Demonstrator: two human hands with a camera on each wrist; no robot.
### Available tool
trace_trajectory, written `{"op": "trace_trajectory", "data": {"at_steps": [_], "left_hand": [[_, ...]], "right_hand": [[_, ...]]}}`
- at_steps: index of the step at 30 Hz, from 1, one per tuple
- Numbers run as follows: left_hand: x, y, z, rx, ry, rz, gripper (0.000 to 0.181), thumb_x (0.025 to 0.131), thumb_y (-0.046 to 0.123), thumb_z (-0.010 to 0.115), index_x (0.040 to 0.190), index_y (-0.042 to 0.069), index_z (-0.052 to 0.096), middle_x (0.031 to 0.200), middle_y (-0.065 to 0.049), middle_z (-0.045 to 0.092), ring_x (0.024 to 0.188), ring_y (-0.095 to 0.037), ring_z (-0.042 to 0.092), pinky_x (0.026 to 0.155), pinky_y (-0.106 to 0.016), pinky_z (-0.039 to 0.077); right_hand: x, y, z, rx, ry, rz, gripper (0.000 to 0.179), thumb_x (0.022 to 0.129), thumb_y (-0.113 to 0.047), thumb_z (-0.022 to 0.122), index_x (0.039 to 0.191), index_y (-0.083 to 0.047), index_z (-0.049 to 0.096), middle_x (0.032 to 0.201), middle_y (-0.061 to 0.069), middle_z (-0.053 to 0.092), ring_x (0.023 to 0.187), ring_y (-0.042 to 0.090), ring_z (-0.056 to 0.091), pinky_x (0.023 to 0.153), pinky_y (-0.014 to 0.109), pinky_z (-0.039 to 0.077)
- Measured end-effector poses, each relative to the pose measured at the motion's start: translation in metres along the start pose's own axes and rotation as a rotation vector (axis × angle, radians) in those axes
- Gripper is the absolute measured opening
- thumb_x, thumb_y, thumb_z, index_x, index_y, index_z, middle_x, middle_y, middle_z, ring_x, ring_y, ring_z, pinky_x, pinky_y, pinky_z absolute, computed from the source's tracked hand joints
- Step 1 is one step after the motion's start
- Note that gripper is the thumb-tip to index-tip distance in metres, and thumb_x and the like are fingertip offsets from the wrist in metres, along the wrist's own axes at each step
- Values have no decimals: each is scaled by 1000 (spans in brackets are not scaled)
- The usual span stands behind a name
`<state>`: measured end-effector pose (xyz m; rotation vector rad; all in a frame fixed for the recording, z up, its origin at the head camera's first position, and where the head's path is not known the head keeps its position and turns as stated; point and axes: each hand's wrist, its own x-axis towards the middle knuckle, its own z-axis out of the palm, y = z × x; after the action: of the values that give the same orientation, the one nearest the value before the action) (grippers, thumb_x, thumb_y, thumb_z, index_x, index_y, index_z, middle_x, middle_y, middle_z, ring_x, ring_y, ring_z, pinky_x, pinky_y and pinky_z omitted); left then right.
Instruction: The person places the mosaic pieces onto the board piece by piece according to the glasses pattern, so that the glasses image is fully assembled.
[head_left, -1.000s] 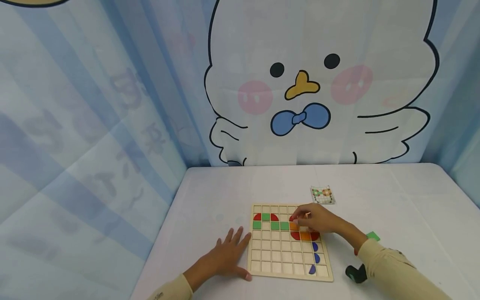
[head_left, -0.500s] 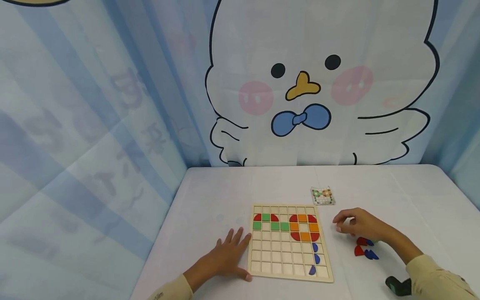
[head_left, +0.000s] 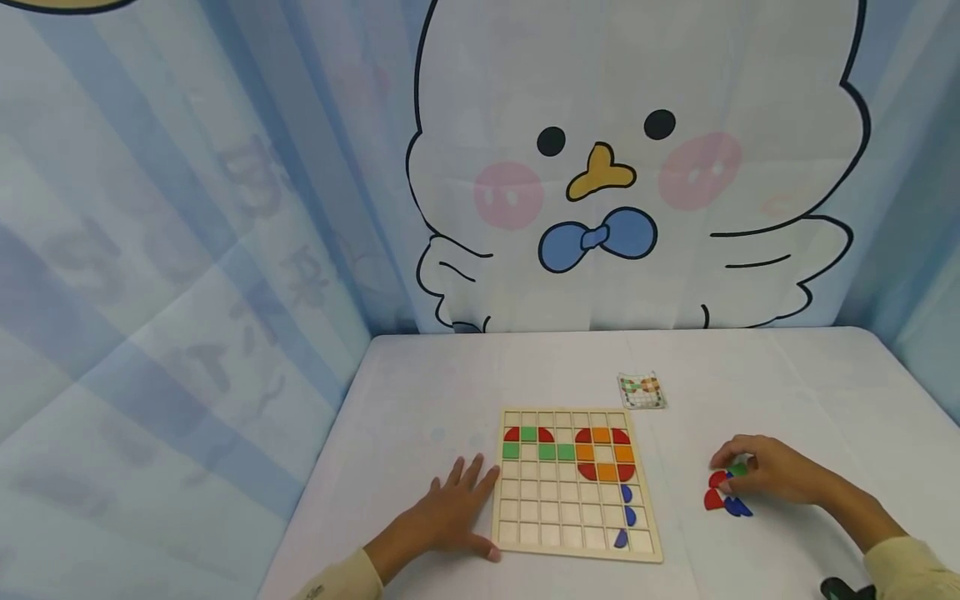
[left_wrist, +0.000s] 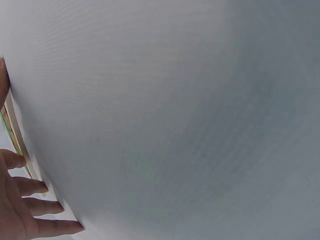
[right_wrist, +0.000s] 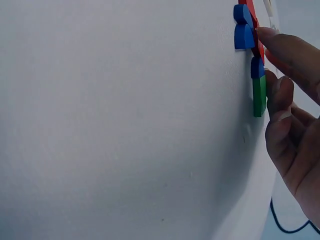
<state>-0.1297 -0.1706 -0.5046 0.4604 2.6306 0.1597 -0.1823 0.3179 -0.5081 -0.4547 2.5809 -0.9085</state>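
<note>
The left hand (head_left: 450, 521) is laid flat on the white table (head_left: 420, 392), fingers spread and relaxed, its thumb side touching the left edge of the wooden grid board (head_left: 576, 487), so the board is being steadied rather than gripped. On that board a partial pattern is already set: red and green pieces in the upper left, an orange and red ring to the right, and 3 blue pieces down the right column.

Off to the right, well apart from the board, the right hand (head_left: 772, 471) is curled over a small pile of loose pieces (head_left: 723, 496). A green square (right_wrist: 259, 95) is touched by the fingertips (right_wrist: 280, 97), and the red and blue ones lie just beside it. Whether it's actually pinched or only touched can't be told from these views.

What could go wrong: the pieces look thin and packed close together, so a neighbour could get dragged along or flicked away when 1 is lifted. The board could also be nudged if the left hand shifts, and the set pieces jostled. The small pattern card (head_left: 642, 391) is left beyond the board.
</note>
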Motion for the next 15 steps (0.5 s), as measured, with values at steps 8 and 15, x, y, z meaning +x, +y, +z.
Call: {"op": "trace_trajectory", "data": {"at_steps": [8,15], "left_hand": [[-1,1,-2,-5,-4,-4,118,65,74,76,161,27,25,169,-10,16,154,-42,16,111,-70,31],[-2,2,-2,-4,-1,-8,118,66,74,76,161,27,25,169,-10,16,154,-42,16,111,-70,31]], "right_hand": [[0,2,2,-63,42,-28,29,84,-31,81,106,-16,71,100,-6,67,83,1,50,70,20,48],[6,-1,1,-57,20,-20,23,82,-24,82,98,-16,67,94,-5,64,82,5,52,71,19,50]]}}
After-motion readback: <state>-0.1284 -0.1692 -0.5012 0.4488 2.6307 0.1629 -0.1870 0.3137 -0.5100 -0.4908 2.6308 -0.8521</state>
